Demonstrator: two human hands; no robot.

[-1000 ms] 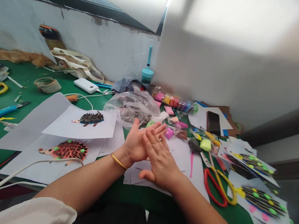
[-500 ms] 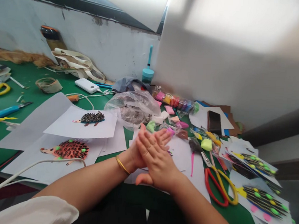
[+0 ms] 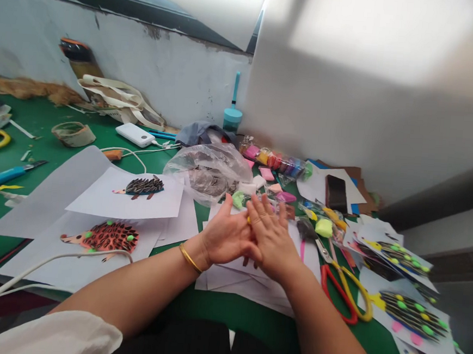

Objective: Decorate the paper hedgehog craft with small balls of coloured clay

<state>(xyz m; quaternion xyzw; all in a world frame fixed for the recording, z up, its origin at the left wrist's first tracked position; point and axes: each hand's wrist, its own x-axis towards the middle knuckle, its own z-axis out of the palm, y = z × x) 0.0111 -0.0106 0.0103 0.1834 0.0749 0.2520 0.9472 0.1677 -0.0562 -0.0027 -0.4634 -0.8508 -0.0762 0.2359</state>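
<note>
My left hand (image 3: 226, 236) is turned palm up with its thumb raised and fingers extended. Across its fingers lies my right hand (image 3: 270, 239), palm down and fairly flat. A small bit of yellow clay (image 3: 249, 220) shows between the two hands, mostly covered by them. Below them are white sheets of paper (image 3: 228, 280), and part of a brown shape on the top sheet peeks out. Just beyond the fingertips sits a light green clay lump (image 3: 238, 199) among wrapped clay pieces.
Red-and-yellow scissors (image 3: 344, 289) rest to the right, near hedgehog pictures (image 3: 409, 316). More hedgehog pictures (image 3: 100, 237) lie left, with a white cable (image 3: 49, 263) across them. Behind are a plastic bag of seeds (image 3: 207, 177), a phone (image 3: 336, 193) and a blue-handled knife (image 3: 5, 177).
The hands were pressed palm to palm; now they have come partly apart, my left palm turned upward. The yellow bit has come into sight between them.
</note>
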